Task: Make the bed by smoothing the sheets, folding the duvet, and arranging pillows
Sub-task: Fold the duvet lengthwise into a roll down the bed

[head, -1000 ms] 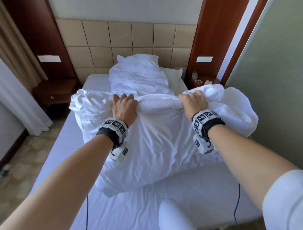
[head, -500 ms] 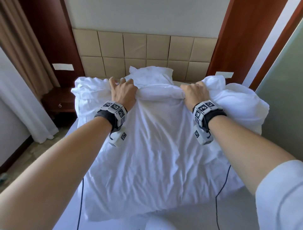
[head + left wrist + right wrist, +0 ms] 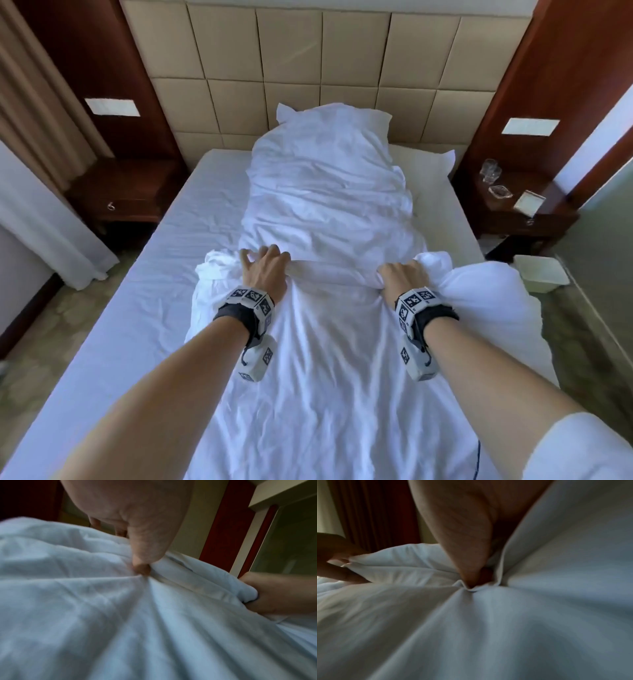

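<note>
The white duvet (image 3: 329,359) lies rumpled down the middle of the bed, and a long heap of it (image 3: 329,205) runs up to the headboard. My left hand (image 3: 265,274) holds a folded edge of it, with the thumb (image 3: 145,557) pressing the fold against the fingers behind. About a forearm's length to the right, my right hand (image 3: 399,279) grips a bunched part of the same edge (image 3: 477,586). One white pillow (image 3: 334,116) leans on the headboard. A second pillow (image 3: 426,161) lies flat at the right, partly under the duvet.
The fitted sheet (image 3: 164,274) shows bare on the bed's left side. Dark wooden nightstands stand left (image 3: 116,195) and right (image 3: 513,209); the right one carries glasses (image 3: 491,169) and a small card (image 3: 529,202). A white bin (image 3: 539,277) sits on the floor at right.
Both hands have brought the held duvet edge down from chest height onto the middle of the bed. The left hand's fingers have spread a little.
</note>
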Available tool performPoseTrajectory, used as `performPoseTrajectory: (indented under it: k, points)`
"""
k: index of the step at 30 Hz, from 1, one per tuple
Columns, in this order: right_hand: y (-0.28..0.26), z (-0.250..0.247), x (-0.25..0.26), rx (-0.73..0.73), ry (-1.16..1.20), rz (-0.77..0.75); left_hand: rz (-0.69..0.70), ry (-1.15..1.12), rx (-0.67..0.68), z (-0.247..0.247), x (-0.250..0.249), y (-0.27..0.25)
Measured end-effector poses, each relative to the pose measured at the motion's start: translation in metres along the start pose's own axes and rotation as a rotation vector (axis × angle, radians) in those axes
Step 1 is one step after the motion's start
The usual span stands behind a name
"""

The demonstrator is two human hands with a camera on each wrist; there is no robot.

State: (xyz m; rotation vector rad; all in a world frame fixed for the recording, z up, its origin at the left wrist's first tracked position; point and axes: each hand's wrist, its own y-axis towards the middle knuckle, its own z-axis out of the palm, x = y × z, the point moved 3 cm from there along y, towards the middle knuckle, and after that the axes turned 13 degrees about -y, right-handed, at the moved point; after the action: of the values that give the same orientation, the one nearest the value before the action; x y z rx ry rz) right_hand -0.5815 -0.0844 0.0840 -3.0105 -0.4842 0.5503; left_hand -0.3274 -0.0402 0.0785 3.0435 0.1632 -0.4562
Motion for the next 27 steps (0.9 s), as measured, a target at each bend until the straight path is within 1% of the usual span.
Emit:
performPoseTrajectory:
  k: [3, 5, 7, 9, 11, 13, 14, 16, 19, 21, 24, 27]
  points:
    - [0.001, 0.041, 0.006, -0.012, 0.025, 0.047, -0.057, -0.083, 0.061, 0.040, 0.016, -0.008]
    - [0.007, 0.053, 0.011, -0.088, 0.093, 0.083, -0.054, -0.086, 0.092, 0.052, 0.022, -0.014]
    - [0.007, 0.061, 0.014, -0.156, 0.099, 0.091, -0.051, -0.103, 0.120, 0.054, 0.022, -0.023]
    - [-0.008, 0.064, 0.018, -0.240, 0.102, 0.128, -0.040, -0.123, 0.176, 0.058, 0.020, -0.040]
    - [-0.035, 0.065, 0.024, -0.338, 0.128, 0.175, -0.054, -0.139, 0.298, 0.066, 0.022, -0.062]
    - [-0.070, 0.074, 0.031, -0.358, 0.158, 0.205, -0.109, -0.155, 0.403, 0.078, 0.026, -0.082]
    - [-0.087, 0.080, 0.032, -0.323, 0.161, 0.237, -0.136, -0.153, 0.428, 0.081, 0.028, -0.090]
    - [-0.117, 0.091, 0.030, -0.197, 0.148, 0.311, -0.175, -0.118, 0.440, 0.079, 0.025, -0.105]
    - [-0.154, 0.104, 0.014, -0.022, 0.122, 0.426, -0.170, -0.101, 0.454, 0.073, 0.014, -0.127]
    - [-0.167, 0.107, 0.000, 0.037, 0.103, 0.470, -0.166, -0.107, 0.483, 0.075, 0.018, -0.139]
    - [-0.170, 0.109, -0.019, 0.110, 0.066, 0.451, -0.167, -0.114, 0.506, 0.079, 0.034, -0.142]
    - [-0.156, 0.124, -0.032, 0.220, 0.185, 0.410, -0.172, -0.123, 0.535, 0.091, 0.046, -0.125]
